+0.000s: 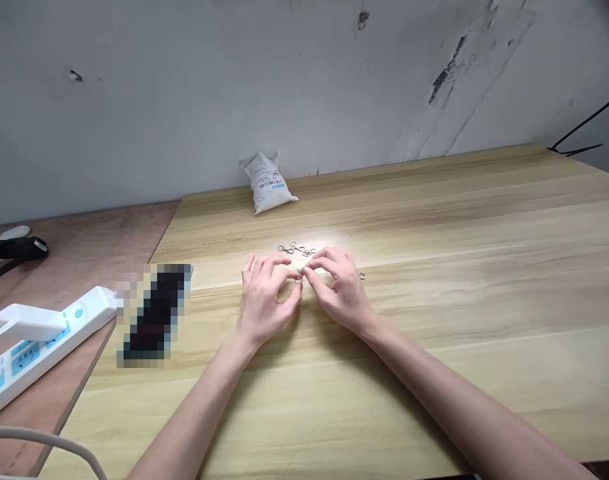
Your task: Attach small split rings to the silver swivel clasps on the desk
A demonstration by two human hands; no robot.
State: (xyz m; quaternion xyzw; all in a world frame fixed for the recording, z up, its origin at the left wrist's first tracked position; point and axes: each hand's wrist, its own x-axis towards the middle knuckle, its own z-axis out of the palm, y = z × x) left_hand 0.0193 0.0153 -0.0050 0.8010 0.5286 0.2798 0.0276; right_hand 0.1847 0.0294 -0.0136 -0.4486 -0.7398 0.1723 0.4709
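Observation:
Between my hands are small metal rings [299, 277], partly hidden by the fingertips. My left hand [270, 297] pinches them from the left with thumb and index finger, the other fingers curved above the table. From the right, my right hand [340, 287] pinches at the same rings, its thumb and index finger pressed together. Just beyond the fingertips lies a loose cluster of metal rings [297, 249]. One single ring [363, 276] rests on the wood beside my right hand. The exact shape of the held pieces is too small to make out.
A white printed packet [270, 183] stands against the wall at the back. To the left lie a blurred-out dark flat object [157, 313] and a white power strip [91, 308] with a plugged-in charger. A black cable end [27, 248] sits on the reddish board [129, 230].

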